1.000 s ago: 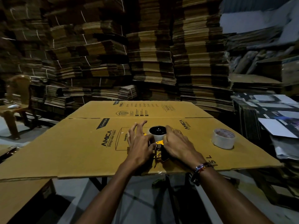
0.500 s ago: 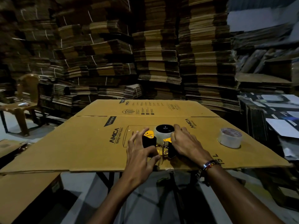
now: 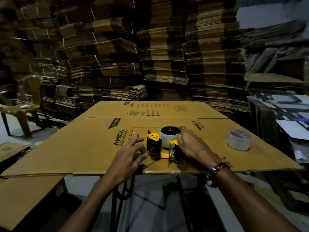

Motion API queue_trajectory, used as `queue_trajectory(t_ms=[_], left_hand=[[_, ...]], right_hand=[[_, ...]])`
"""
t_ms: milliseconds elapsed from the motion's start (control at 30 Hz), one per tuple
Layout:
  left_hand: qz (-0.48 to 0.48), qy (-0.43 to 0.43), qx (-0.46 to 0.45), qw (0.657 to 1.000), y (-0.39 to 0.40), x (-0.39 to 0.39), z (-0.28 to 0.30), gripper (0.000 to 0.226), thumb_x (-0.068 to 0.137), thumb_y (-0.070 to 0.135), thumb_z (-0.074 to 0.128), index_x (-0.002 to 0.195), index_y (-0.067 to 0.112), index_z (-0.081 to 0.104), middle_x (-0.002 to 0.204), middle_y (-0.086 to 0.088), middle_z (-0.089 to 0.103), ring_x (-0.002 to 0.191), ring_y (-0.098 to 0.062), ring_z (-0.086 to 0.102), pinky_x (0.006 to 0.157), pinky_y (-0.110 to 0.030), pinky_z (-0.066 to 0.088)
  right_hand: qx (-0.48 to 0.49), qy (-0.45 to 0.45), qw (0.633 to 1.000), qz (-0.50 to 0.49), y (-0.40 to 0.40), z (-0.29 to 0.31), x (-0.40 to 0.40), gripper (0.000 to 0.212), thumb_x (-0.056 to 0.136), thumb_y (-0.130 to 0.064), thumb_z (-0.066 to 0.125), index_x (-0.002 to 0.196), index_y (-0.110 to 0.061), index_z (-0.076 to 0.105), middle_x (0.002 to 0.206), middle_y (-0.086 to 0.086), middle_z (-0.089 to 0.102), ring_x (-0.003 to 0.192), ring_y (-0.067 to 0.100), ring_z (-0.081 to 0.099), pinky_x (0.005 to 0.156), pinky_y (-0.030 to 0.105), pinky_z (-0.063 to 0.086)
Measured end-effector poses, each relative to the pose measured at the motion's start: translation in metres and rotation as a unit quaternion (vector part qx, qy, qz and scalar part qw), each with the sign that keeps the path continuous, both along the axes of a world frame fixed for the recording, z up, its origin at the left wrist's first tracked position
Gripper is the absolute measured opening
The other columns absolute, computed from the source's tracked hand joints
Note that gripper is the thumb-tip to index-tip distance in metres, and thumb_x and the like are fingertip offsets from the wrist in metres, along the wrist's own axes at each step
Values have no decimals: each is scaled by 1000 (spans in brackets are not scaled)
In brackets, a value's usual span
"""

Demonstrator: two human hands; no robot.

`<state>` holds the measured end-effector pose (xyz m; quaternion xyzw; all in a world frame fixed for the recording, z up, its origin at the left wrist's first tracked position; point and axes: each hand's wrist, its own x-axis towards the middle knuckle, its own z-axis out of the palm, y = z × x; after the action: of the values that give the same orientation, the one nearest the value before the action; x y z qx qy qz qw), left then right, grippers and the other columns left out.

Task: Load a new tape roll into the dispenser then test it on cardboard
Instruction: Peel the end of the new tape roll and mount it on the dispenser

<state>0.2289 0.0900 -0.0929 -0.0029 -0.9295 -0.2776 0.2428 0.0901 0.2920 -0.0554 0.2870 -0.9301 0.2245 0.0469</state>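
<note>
A flattened cardboard sheet, printed with "AMICA" and "Crompton", lies flat and serves as the worktop, its near edge overhanging a dark frame below. At the middle of the sheet lies the tape dispenser, a yellow and black tool lying on its side. A tape roll sits on its hub, the black hub face turned upward.

The right hand lies at 3 o'clock of the dispenser, palm down over the black handle part, fingers curled against the far right rim of the roll. Whether it grips or only steadies cannot be told. A bracelet circles that wrist.

The left hand is at 8 o'clock of the dispenser, just beside the black cutter end. Its fingers are loosely spread and slightly curled, blurred, and they clasp nothing that shows; the fingertips appear near the dispenser, though contact cannot be told. A glossy patch, possibly a clear tape strip, shows by the fingertips but is too faint to be sure.

A second tape roll lies flat on the sheet at 3 o'clock, well apart from the hands. Behind, at 12 o'clock, stand tall stacks of flattened cartons. A brown chair stands at 9 o'clock on the floor.
</note>
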Motion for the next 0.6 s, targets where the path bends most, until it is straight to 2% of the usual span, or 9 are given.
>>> queue_trajectory(t_ms=[100, 167, 267, 333, 400, 500, 600], left_hand=[[-2, -5, 1, 1000, -7, -4, 7, 16, 97, 22, 63, 86, 32, 58, 133, 0, 65, 118, -14, 59, 99, -43, 51], [-7, -8, 6, 1000, -9, -6, 9, 21, 97, 21, 63, 82, 34, 56, 125, -2, 70, 110, -15, 63, 94, -45, 55], [-13, -19, 23, 999, -12, -9, 8, 17, 97, 19, 63, 81, 22, 59, 127, -3, 69, 109, -14, 64, 92, -39, 57], [-29, -25, 46, 998, -15, -8, 7, 19, 97, 17, 63, 80, 21, 59, 130, -2, 67, 112, -11, 63, 91, -33, 56], [-60, -53, 78, 994, -17, -5, 8, 15, 97, 17, 63, 82, 19, 62, 134, 4, 63, 116, -10, 62, 94, -35, 57], [-92, -108, 73, 987, -14, 0, 18, 14, 98, 17, 61, 86, 10, 63, 123, 9, 61, 114, -11, 60, 93, -25, 52], [-92, -127, 44, 987, -10, 2, 27, 16, 98, 21, 61, 85, 12, 62, 119, 2, 64, 112, -12, 54, 101, -43, 49]], right_hand=[[-1, 2, 1000, 4, -1, -1, -2, 38, 104, -42, 23, 133, -23, 38, 119, 8, 54, 96, 30, 56, 83, 51, 48], [-2, 6, 1000, 7, -2, -2, -3, 35, 104, -41, 23, 129, -22, 39, 113, 7, 56, 88, 27, 56, 74, 46, 46], [-5, 6, 1000, 10, -1, -2, -3, 34, 104, -41, 23, 125, -21, 41, 107, 6, 58, 85, 26, 56, 72, 45, 47], [-4, 6, 1000, 13, -1, -1, -2, 34, 104, -40, 23, 126, -20, 41, 106, 6, 58, 85, 26, 57, 71, 45, 46], [-6, 2, 1000, 15, -1, 0, -1, 35, 104, -40, 24, 127, -21, 41, 108, 7, 58, 87, 27, 57, 71, 44, 45], [-9, -2, 1000, 18, -1, -1, -3, 34, 105, -40, 24, 127, -20, 41, 107, 6, 57, 85, 27, 56, 68, 42, 42], [-6, -1, 1000, 15, -2, -1, -5, 33, 104, -41, 23, 125, -21, 40, 103, 5, 57, 83, 25, 56, 68, 43, 44]])
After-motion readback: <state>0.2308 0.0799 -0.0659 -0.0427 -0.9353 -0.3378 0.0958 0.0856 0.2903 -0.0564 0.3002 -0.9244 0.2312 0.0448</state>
